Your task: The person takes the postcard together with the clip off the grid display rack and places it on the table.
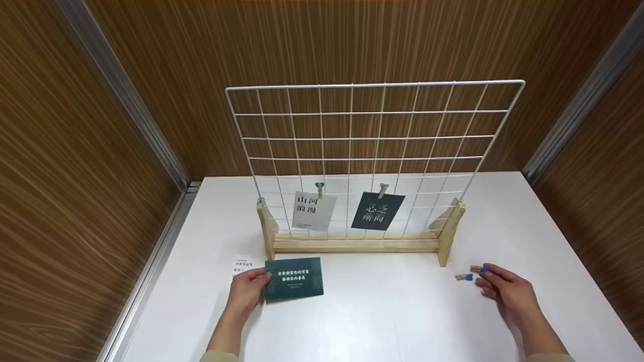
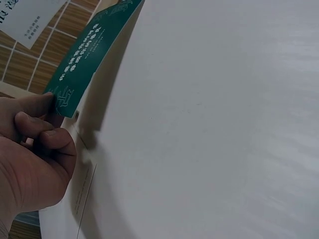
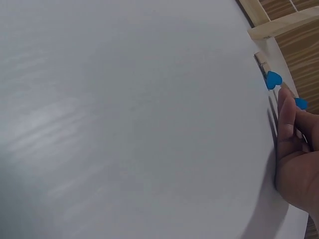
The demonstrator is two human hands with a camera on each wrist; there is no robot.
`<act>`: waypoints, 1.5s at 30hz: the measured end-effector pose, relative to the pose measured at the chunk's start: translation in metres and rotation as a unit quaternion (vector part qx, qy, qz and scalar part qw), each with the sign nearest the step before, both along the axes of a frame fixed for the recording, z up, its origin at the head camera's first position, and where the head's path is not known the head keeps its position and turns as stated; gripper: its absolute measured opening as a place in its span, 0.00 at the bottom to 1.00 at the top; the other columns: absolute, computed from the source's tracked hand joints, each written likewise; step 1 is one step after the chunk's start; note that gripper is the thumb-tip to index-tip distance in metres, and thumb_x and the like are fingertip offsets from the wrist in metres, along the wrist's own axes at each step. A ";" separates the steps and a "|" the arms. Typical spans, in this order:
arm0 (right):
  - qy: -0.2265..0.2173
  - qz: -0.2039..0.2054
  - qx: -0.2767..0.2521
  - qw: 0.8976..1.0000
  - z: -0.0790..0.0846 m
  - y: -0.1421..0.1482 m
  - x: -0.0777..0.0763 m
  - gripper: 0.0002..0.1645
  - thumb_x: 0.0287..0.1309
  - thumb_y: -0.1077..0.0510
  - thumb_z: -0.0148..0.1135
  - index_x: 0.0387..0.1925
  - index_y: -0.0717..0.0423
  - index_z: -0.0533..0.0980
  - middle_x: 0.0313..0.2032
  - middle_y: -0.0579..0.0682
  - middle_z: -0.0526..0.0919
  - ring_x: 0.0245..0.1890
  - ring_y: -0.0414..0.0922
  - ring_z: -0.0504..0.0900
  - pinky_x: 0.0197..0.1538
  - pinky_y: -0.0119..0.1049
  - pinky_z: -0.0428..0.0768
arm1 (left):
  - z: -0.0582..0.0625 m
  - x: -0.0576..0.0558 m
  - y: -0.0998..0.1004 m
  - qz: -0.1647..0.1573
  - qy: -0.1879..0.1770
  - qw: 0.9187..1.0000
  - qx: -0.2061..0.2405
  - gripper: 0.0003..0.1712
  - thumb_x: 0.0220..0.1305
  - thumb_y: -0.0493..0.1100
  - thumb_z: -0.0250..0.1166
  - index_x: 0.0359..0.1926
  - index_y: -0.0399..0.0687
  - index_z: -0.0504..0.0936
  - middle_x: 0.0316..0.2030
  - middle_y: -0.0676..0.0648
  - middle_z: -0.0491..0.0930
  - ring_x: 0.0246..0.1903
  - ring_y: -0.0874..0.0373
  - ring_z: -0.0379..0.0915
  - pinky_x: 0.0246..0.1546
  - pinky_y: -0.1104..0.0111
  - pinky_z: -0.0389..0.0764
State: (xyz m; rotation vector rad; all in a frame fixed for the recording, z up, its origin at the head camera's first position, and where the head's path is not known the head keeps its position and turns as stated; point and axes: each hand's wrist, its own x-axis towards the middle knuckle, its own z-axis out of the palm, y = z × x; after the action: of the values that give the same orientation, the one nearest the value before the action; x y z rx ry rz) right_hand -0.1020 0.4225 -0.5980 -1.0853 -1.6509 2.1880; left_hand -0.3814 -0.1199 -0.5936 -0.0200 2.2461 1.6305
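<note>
A dark green card point(image 1: 294, 279) is pinched at its edge by the left hand point(image 1: 246, 290); 2 blue-tipped wooden clips point(image 1: 464, 277) on the bench point(image 1: 392, 311) are apparently touched by the right hand point(image 1: 508, 291), fingers point(image 3: 285, 107) loosely apart.

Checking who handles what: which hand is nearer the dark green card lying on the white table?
Left. The left hand holds the dark green card at its left edge; the right hand is far right, by the pegs.

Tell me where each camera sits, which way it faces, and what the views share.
Head: above the white table, looking forward and down at the wire grid stand; both forearms show.
Left wrist: low beside the left hand, which pinches the green card, also in the head view.
Right wrist: low behind the right hand, facing the blue-heart clothespins, also in the head view.
</note>
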 end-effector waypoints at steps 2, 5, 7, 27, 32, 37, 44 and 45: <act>0.002 0.003 -0.001 1.000 0.000 0.000 0.000 0.20 0.77 0.64 0.60 0.66 0.55 0.80 0.41 0.47 0.91 0.42 0.40 0.91 0.47 0.34 0.87 | 0.000 0.000 0.001 0.000 -0.001 1.000 -0.001 0.19 0.72 0.39 0.68 0.57 0.29 0.85 0.48 0.38 0.87 0.44 0.52 0.81 0.38 0.65 0.81; 0.006 0.005 -0.001 1.000 0.000 0.000 0.000 0.21 0.77 0.64 0.61 0.67 0.57 0.79 0.41 0.47 0.91 0.42 0.40 0.91 0.48 0.34 0.87 | 0.001 0.000 0.002 -0.002 -0.007 1.000 0.000 0.19 0.73 0.39 0.68 0.57 0.30 0.85 0.50 0.37 0.87 0.46 0.51 0.82 0.42 0.64 0.82; 0.009 0.007 0.001 1.000 0.001 0.000 0.000 0.22 0.77 0.64 0.61 0.68 0.59 0.77 0.42 0.47 0.91 0.42 0.40 0.91 0.49 0.34 0.87 | 0.001 0.000 0.002 -0.005 -0.011 1.000 -0.001 0.19 0.73 0.40 0.67 0.58 0.31 0.85 0.52 0.37 0.86 0.48 0.51 0.82 0.43 0.63 0.83; 0.005 0.001 0.026 1.000 -0.004 -0.005 -0.001 0.26 0.77 0.65 0.60 0.72 0.65 0.72 0.40 0.47 0.91 0.41 0.40 0.91 0.49 0.34 0.87 | 0.003 -0.002 0.002 -0.015 -0.010 1.000 -0.021 0.20 0.74 0.41 0.67 0.60 0.31 0.84 0.44 0.41 0.87 0.32 0.57 0.77 0.25 0.69 0.75; 0.007 0.009 0.037 0.999 -0.002 -0.004 -0.001 0.31 0.77 0.65 0.60 0.75 0.70 0.66 0.40 0.46 0.91 0.41 0.40 0.91 0.49 0.34 0.87 | 0.002 -0.003 0.001 -0.021 -0.010 0.999 -0.033 0.22 0.74 0.41 0.66 0.61 0.29 0.82 0.51 0.36 0.86 0.41 0.52 0.82 0.35 0.65 0.82; 0.009 0.007 0.038 0.999 -0.002 -0.004 -0.001 0.33 0.77 0.64 0.60 0.76 0.71 0.63 0.40 0.46 0.91 0.41 0.40 0.91 0.49 0.34 0.87 | 0.001 -0.006 0.002 -0.024 -0.007 0.999 -0.036 0.22 0.74 0.40 0.66 0.60 0.26 0.81 0.58 0.30 0.82 0.59 0.42 0.80 0.58 0.54 0.82; -0.001 0.007 0.032 0.999 -0.002 -0.005 -0.002 0.35 0.77 0.63 0.60 0.78 0.71 0.60 0.40 0.46 0.91 0.41 0.40 0.91 0.49 0.34 0.87 | 0.003 -0.010 0.002 -0.026 -0.010 0.998 -0.048 0.20 0.74 0.40 0.67 0.58 0.28 0.83 0.57 0.32 0.83 0.58 0.44 0.80 0.57 0.54 0.81; -0.002 0.008 0.032 0.999 -0.002 -0.005 -0.002 0.36 0.77 0.63 0.60 0.78 0.71 0.60 0.40 0.46 0.91 0.41 0.40 0.91 0.49 0.34 0.87 | 0.003 -0.010 0.002 -0.027 -0.009 0.998 -0.049 0.20 0.74 0.40 0.67 0.58 0.28 0.83 0.57 0.33 0.83 0.56 0.45 0.80 0.55 0.55 0.82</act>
State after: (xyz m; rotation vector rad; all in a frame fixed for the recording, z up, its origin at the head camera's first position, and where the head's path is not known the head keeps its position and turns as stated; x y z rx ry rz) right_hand -0.1043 0.4176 -0.6005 -1.0645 -1.7254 2.1273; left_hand -0.3912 -0.1180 -0.5907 -0.0002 2.2897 1.4865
